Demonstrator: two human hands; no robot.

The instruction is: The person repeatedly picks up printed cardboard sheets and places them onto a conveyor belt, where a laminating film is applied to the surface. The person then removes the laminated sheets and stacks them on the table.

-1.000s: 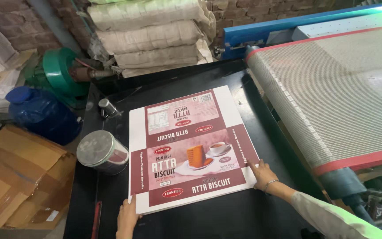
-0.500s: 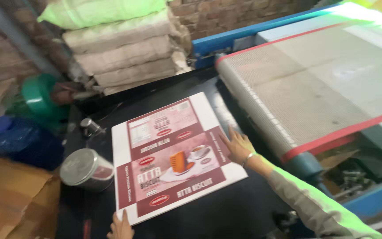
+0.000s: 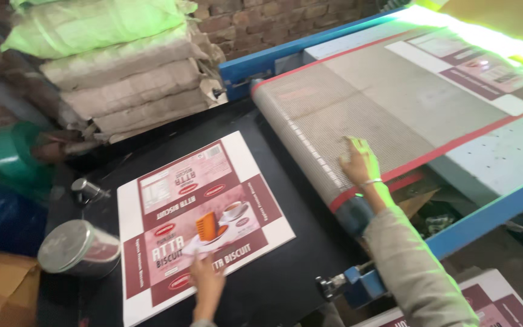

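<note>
1. I am pressing my left hand point(image 3: 206, 280), fingers flat and open, on the near part of the printed carton sheet point(image 3: 201, 221), gripping nothing.
2. The sheet is lying flat on the black table point(image 3: 286, 284) under that hand.
3. My right hand point(image 3: 360, 162) is resting open, fingers spread, on the mesh conveyor belt point(image 3: 358, 103), well right of the sheet and holding nothing.
4. A metal tin point(image 3: 78, 247) is sitting left of my left hand, near the sheet's edge.
5. Another printed sheet point(image 3: 485, 72) is lying on the belt beyond my right hand.
</note>
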